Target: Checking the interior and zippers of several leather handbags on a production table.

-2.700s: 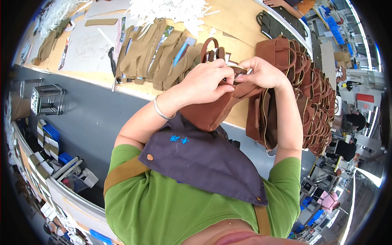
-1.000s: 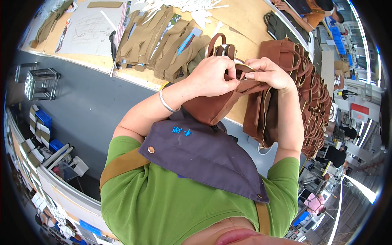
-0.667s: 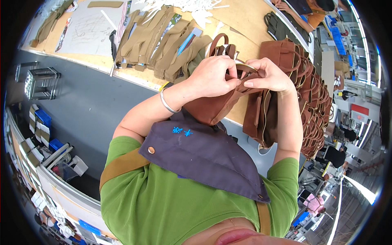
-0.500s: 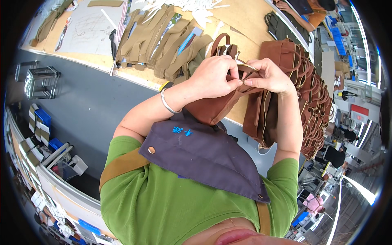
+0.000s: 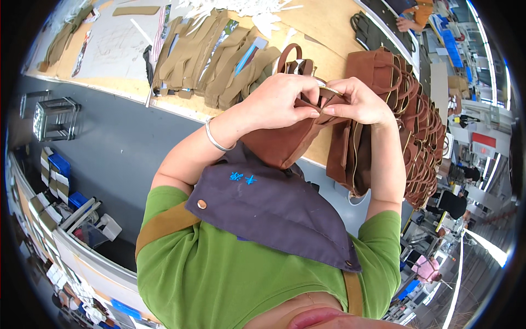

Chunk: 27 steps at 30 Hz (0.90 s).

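A reddish-brown handbag (image 5: pixel 286 143) with a curved handle and a gold zipper along its opening is tilted at the table's near edge, in front of my apron. My left hand (image 5: pixel 285 101) pinches the rim of its opening between thumb and fingers. Beside it, my right hand (image 5: pixel 359 101) grips the same rim close to the zipper, its thumb tip almost touching the left thumb. The fingers partly hide the bag's opening and whatever lies inside it.
A long row of similar brown handbags (image 5: pixel 378 71) stands at the right. Stacked khaki fabric strips (image 5: pixel 189 60) lie on the wooden table (image 5: pixel 323 22), with white scraps (image 5: pixel 263 16) behind. Metal stools (image 5: pixel 57 118) stand on the floor at left. Another person's hand (image 5: pixel 406 24) shows at the far right.
Both hands stay on the bag's rim, with the left thumb drawn slightly left. At the far right, the other person has shifted away from the dark bag.
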Each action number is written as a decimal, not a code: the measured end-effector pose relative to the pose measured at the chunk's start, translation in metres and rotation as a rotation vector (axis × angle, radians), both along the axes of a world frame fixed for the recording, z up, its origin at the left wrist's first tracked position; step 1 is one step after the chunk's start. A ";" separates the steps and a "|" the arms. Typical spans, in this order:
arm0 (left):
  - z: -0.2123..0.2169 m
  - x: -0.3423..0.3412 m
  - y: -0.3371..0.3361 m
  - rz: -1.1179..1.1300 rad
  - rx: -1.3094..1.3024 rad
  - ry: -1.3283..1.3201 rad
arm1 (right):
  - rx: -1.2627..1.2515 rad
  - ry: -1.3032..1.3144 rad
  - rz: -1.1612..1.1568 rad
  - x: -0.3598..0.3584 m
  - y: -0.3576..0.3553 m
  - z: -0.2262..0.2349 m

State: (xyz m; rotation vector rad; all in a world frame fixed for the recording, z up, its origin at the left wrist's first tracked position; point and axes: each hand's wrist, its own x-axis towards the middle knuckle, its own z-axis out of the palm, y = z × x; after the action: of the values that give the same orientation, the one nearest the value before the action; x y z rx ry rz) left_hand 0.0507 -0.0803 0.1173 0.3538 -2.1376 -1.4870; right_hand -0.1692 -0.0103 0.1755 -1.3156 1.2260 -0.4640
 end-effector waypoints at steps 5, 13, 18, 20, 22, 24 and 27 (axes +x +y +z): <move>0.005 0.002 0.002 -0.004 0.048 -0.033 | -0.064 0.049 0.023 0.002 -0.001 0.000; 0.004 0.001 0.003 -0.032 0.019 -0.039 | -0.057 0.063 0.018 0.008 0.000 0.008; -0.007 -0.003 0.010 0.021 0.135 0.022 | -0.107 0.146 0.025 0.005 0.000 0.002; -0.007 -0.005 0.010 0.050 0.129 -0.018 | -0.202 0.192 0.005 0.003 0.002 -0.004; -0.008 -0.003 0.006 0.035 0.141 0.015 | -0.299 0.256 -0.175 0.019 0.008 0.005; -0.007 0.000 0.001 0.034 0.058 0.024 | -0.372 0.239 -0.286 0.023 0.014 0.009; 0.001 0.001 -0.009 0.070 -0.160 0.019 | -0.516 0.154 -0.306 0.013 0.023 -0.007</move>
State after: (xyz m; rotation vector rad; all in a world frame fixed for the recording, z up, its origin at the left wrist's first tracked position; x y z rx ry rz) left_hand 0.0521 -0.0894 0.1184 0.3517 -2.1887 -1.2656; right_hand -0.1563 0.0131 0.1682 -1.6211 1.5065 -0.9606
